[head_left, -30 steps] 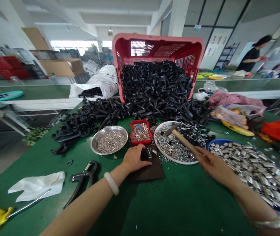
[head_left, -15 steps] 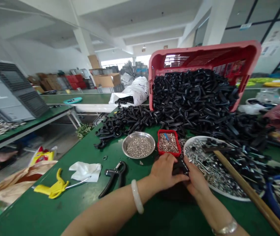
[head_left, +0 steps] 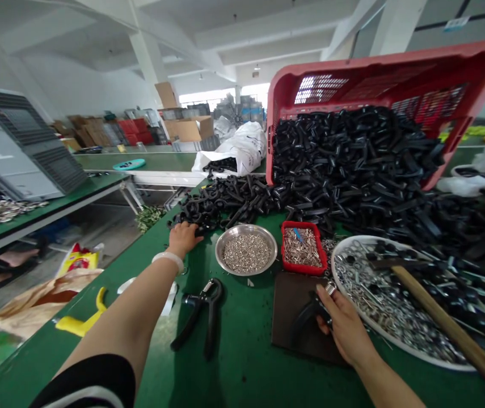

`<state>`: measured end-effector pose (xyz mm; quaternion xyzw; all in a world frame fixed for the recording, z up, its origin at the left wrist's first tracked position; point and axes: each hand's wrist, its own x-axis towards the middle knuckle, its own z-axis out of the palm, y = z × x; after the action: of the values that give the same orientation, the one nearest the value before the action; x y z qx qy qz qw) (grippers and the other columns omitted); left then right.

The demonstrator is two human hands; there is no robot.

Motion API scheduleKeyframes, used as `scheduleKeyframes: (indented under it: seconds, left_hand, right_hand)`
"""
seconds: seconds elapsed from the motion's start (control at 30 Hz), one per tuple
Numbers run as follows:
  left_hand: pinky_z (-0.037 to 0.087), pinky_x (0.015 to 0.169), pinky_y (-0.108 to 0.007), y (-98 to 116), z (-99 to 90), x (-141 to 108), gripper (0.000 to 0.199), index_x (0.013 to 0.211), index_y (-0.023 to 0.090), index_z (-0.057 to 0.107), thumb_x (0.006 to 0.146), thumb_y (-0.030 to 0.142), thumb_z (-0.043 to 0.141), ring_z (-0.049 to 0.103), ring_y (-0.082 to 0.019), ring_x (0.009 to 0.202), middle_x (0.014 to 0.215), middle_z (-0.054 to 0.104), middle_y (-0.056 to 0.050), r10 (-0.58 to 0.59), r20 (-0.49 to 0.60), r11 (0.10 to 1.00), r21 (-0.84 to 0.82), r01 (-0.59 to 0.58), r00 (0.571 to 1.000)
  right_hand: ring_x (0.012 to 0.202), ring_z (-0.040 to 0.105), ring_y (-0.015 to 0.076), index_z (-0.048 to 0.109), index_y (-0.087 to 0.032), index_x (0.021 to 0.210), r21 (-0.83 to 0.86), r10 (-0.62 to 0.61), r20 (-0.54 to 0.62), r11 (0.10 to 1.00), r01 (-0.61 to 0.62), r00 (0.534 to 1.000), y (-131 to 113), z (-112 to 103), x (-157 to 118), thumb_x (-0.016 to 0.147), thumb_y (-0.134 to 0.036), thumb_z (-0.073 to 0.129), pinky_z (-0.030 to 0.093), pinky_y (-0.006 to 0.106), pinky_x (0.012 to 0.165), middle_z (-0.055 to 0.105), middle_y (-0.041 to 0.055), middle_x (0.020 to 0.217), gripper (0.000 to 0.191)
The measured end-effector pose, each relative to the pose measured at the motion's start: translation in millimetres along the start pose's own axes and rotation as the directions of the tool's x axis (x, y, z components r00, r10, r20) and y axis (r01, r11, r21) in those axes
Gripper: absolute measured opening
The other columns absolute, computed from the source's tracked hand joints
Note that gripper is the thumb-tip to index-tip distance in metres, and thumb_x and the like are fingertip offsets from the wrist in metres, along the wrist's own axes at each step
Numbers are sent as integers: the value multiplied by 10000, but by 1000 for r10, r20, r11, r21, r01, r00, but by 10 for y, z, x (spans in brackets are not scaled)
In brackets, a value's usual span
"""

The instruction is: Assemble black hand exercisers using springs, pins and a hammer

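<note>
Your left hand (head_left: 184, 238) has just moved away from the work and reached far out to the left end of the spilled black plastic parts (head_left: 229, 199). Its fingers lie curled on them, though you can't tell whether they have closed on a piece. Your right hand (head_left: 344, 323) is now working alone over the dark board (head_left: 289, 317), its fingers pinched firmly around a black part (head_left: 312, 313), with a bright metal piece (head_left: 331, 289) showing just above your fingertips. The hammer (head_left: 442, 309) no longer lies at your fingertips as it did: it rests across the white plate (head_left: 355, 242), just right of your grip, among screws and black pieces. Beyond your grip are the red tray (head_left: 303, 224) of metal pins and the steel bowl (head_left: 245, 226) of small rings, with the pliers (head_left: 203, 313) lying on the green bench (head_left: 242, 362) to the left. The tipped red crate (head_left: 378, 73) stands far ahead, with black parts heaped against its mouth.
</note>
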<state>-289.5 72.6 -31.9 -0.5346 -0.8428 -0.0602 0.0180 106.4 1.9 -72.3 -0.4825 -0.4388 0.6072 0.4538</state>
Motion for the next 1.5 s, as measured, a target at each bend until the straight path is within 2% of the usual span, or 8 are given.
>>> scheduleKeyframes:
  seconds: [0.17, 0.37, 0.57, 0.77, 0.9, 1.1, 1.27, 1.5]
  left_hand:
    - [350, 852, -374, 292, 99, 54, 337, 803, 144, 561, 569, 341, 702, 449, -315, 1066, 997, 568, -147, -117, 29, 917, -381, 119, 993]
    - [421, 527, -246, 339, -178, 14, 430, 925, 127, 479, 685, 460, 608, 517, -119, 540, 611, 533, -7, -95, 94, 759, -637, 133, 991]
    - [445, 480, -241, 919, -491, -544, 586, 865, 164, 528, 750, 682, 280, 474, -91, 441, 543, 467, 30, 241, 271, 85, -962, 258, 932]
    - [472, 562, -248, 1878, -434, -1464, 286, 811, 162, 559, 753, 440, 519, 572, -121, 571, 667, 597, -6, 547, 357, 193, -934, 301, 757]
    - [447, 503, -243, 2223, -324, -1733, 301, 896, 176, 559, 800, 430, 430, 542, -121, 538, 676, 609, 4, 508, 257, 184, -965, 189, 822]
    - [451, 793, -302, 2340, -194, -1689, 426, 1007, 151, 558, 844, 481, 344, 576, -194, 909, 964, 636, -75, 475, -7, 214, -969, -124, 880]
    - [443, 770, -336, 2341, -173, -1663, 409, 959, 147, 537, 841, 489, 344, 588, -217, 866, 912, 635, -86, 458, -89, 407, -864, -297, 885]
    - [447, 715, -304, 2316, -172, -1756, 402, 887, 173, 513, 871, 477, 251, 591, -185, 789, 826, 625, -60, 533, -144, 374, -844, -385, 834]
  right_hand:
    - [429, 442, 65, 472, -194, 732, -25, -9, -6, 1000, 9, 1000, 14, -12, -16, 736, -507, 544, 311, 166, 325, 466, -59, 582, 322]
    - [418, 456, 64, 448, -185, 707, -52, -51, -7, 997, 51, 999, 37, -26, -5, 750, -506, 526, 329, 167, 328, 454, -66, 554, 333]
    - [383, 415, 56, 457, -181, 739, -73, -90, -21, 993, 88, 996, -50, 19, -24, 734, -511, 535, 298, 161, 302, 439, -73, 542, 339]
    - [547, 507, 108, 547, -178, 854, -203, -374, 24, 906, 371, 927, -409, 41, -110, 791, -449, 486, 427, 219, 478, 547, -17, 653, 285]
    - [697, 558, 159, 572, -172, 849, -355, -517, 35, 793, 494, 855, -535, -36, -116, 809, -391, 474, 454, 280, 647, 612, 31, 744, 243]
    - [644, 546, 155, 554, -171, 744, -605, -597, 79, 608, 514, 798, -557, -106, -101, 812, -332, 467, 416, 263, 624, 607, 37, 691, 196]
    - [654, 557, 164, 554, -171, 755, -678, -620, 25, 565, 469, 784, -549, -87, -94, 823, -320, 443, 406, 258, 607, 616, 49, 703, 198]
    - [693, 571, 169, 564, -180, 834, -713, -658, 134, 455, 533, 741, -514, -133, -99, 836, -303, 431, 420, 264, 627, 627, 61, 755, 181]
